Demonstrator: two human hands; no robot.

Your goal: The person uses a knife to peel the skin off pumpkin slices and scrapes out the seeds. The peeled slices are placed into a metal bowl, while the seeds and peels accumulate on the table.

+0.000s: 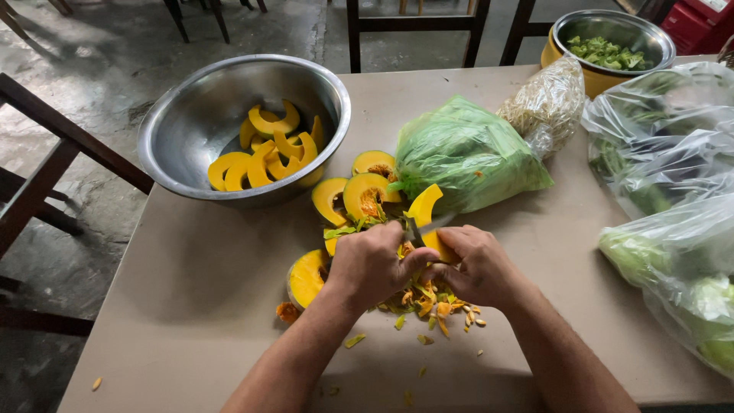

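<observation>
My right hand (478,268) pinches a yellow squash wedge (425,218) above the bench (191,306); my left hand (371,264) is closed round a knife (414,229) whose blade lies against it. Peels and seeds (432,302) lie beneath. More wedges crowd just beyond, near the steel bowl (183,130) overhanging the bench's left edge. Bare bench spreads left; bags (466,153) hem the right.

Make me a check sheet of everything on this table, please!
Surface: tan table, scraps on it.
Job's things: pumpkin slice in right hand; knife in left hand; cut pumpkin pieces beside.
Clutter: peels and seeds; steel bowl with slices; green bag; clear bags; bowl of greens.
Grippers: both hands closed.
Cables: nothing seen.
Surroundings: concrete floor, wooden chairs.
</observation>
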